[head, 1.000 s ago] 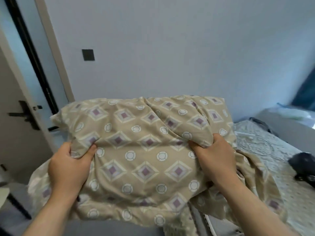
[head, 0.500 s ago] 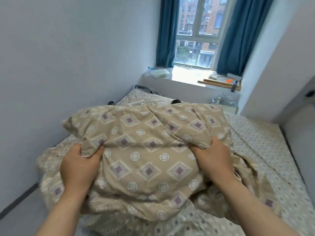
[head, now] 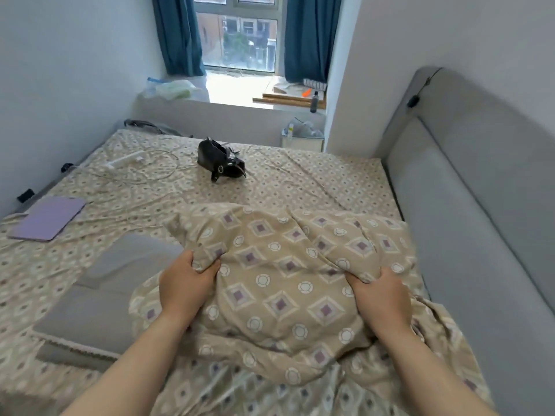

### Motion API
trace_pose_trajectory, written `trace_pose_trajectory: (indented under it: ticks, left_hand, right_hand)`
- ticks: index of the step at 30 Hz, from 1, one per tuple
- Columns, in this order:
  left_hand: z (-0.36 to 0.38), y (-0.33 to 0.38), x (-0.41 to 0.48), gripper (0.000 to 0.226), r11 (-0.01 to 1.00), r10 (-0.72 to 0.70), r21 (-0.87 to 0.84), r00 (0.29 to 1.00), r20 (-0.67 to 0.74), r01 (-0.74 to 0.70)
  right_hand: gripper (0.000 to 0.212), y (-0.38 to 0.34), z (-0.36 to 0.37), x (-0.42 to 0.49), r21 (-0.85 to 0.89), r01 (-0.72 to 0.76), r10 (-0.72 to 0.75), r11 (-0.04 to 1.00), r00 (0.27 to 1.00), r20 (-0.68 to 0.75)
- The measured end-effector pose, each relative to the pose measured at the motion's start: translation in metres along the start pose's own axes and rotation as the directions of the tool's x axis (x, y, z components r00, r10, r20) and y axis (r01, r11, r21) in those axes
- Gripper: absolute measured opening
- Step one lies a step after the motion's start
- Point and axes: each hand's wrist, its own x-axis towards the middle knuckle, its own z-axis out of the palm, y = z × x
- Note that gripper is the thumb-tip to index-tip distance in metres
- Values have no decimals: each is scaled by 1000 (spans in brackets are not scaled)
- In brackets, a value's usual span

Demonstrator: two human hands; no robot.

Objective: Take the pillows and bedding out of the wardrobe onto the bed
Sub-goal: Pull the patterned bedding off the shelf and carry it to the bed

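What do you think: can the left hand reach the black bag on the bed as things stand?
Probably not at once: the left hand grips the patterned duvet, and the black bag lies far up the bed, though nothing stands between.

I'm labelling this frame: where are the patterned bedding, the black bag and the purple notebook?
patterned bedding (head: 288, 265), head view, middle of its top fold
black bag (head: 217, 160), head view, its dark body
purple notebook (head: 49, 217), head view, centre of its cover

One camera sits on the person's head. It looks forward and down across the bed toward the window, close above the bed's near edge.
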Motion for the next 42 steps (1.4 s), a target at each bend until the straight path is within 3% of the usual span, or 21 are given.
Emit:
trace_pose_trajectory:
  ticks: [6, 15, 23, 29, 32, 35, 38, 42]
  left_hand:
    - [117, -48, 3, 33, 989, -72, 134, 992, 102, 58]
    - [242, -186, 13, 33, 921, -154, 384, 964, 215, 61]
    - [270, -249, -4, 40, 849, -278, 519, 915, 292, 92]
    - [261, -248, -4, 53, 830, -379, 533, 865, 327, 163]
    - [250, -235, -2, 60, 831, -433, 508, 838, 331, 229]
    - [230, -199, 12, 60, 895, -383, 378, 841, 382, 236]
    - [189, -146, 35, 63, 969, -232, 178, 871, 433, 170]
    - [107, -83, 64, 53, 993, -93, -28, 915, 393, 113]
  right_hand:
    - [50, 88, 71, 51, -65, -135, 139, 989, 988, 69]
    - [42, 210, 226, 51, -65, -316, 322, 947, 924, 207]
    - [77, 263, 272, 27, -170, -389, 420, 906, 878, 231]
    - [97, 257, 268, 24, -337, -386, 462, 858, 869, 180]
    - [97, 236, 257, 25, -410, -391, 483, 824, 863, 146]
    - [92, 191, 239, 30, -344, -322, 400, 882, 898, 182]
    - [81, 121, 210, 37, -215, -183, 234, 959, 941, 245]
    - [65, 15, 159, 35, 32, -33, 22, 999, 956, 294]
